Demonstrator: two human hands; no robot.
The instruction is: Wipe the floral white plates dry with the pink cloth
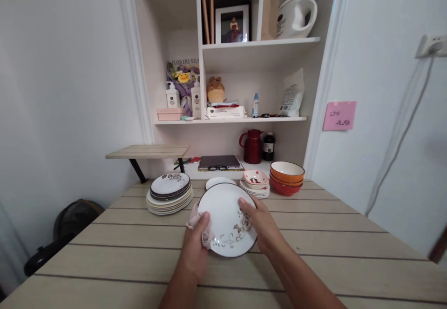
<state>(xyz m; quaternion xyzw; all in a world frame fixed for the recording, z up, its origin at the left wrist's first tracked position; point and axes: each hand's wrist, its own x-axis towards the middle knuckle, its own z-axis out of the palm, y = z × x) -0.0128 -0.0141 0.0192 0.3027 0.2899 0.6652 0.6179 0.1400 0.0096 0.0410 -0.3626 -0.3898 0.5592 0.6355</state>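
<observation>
A round white plate (218,211) with a dark rim and a brown flower print is held above the slatted table, tilted toward me. My right hand (260,223) grips its right edge, thumb on the face and fingers behind. At the lower left edge my left hand (196,241) is closed on a pale pink cloth (206,234), pressing it against the plate's rim. Part of the cloth is hidden under the thumb. Just behind the held plate, a white plate (220,181) lies on the table, partly covered from view.
Stacked plates (170,195) stand at the left, near a small raised wooden shelf (148,151). Small dishes (256,179) and orange and red bowls (287,177) are stacked at the right. Behind are a laptop (219,161), glasses and a red jug (253,147).
</observation>
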